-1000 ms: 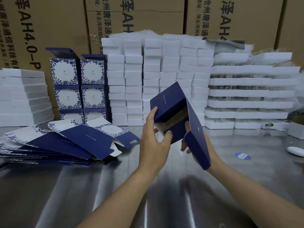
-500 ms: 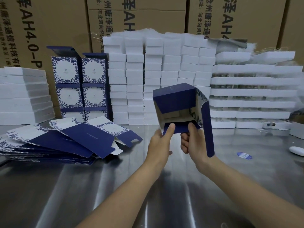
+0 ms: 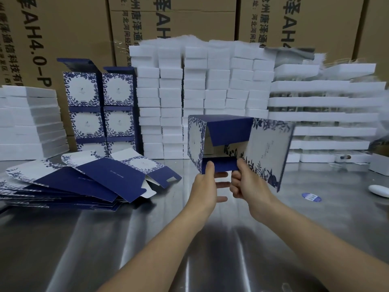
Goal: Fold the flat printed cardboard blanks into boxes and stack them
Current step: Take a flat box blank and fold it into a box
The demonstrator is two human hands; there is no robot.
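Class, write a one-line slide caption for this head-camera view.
Both hands, left and right, hold a half-folded blue printed box above the steel table, beside flat blanks.

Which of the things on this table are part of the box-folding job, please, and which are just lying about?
Part of the job:
- half-folded box, held by left hand and right hand
- pile of flat blanks
- stack of finished boxes

Just lying about:
- white foam blocks
- foam trays
- blue oval sticker
- white oval object
- brown cartons
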